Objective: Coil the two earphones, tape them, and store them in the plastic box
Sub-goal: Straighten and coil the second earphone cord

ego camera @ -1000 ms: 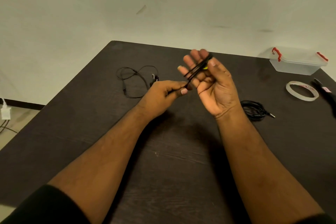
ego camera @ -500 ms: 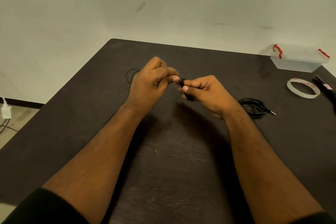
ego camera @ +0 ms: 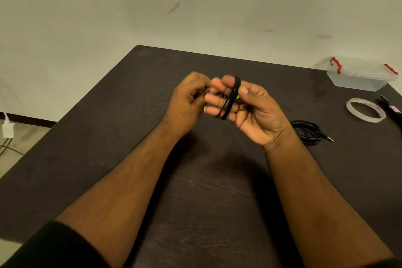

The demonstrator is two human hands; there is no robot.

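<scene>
A black earphone cable [ego camera: 231, 99] is wound in several loops around the fingers of my right hand [ego camera: 252, 113], which is raised above the table with the palm facing me; a small yellow part shows beside the loops. My left hand [ego camera: 188, 100] is closed against those fingers, pinching the cable's loose end. A second black earphone [ego camera: 309, 131] lies coiled on the table just right of my right wrist, its plug pointing right. The clear plastic box [ego camera: 359, 77] with red latches stands at the far right, lid on. A roll of clear tape [ego camera: 365, 110] lies in front of it.
The dark wooden table [ego camera: 195, 191] fills the view, its left edge running diagonally. A dark tool [ego camera: 390, 107] lies at the right edge beside the tape. A white charger and cables [ego camera: 7, 129] sit on the floor to the left. A pale wall rises behind.
The cable that lay spread on the table beyond my left hand is gone from there, now gathered in my hands. My right hand has opened upward again with more loops around its fingers.
</scene>
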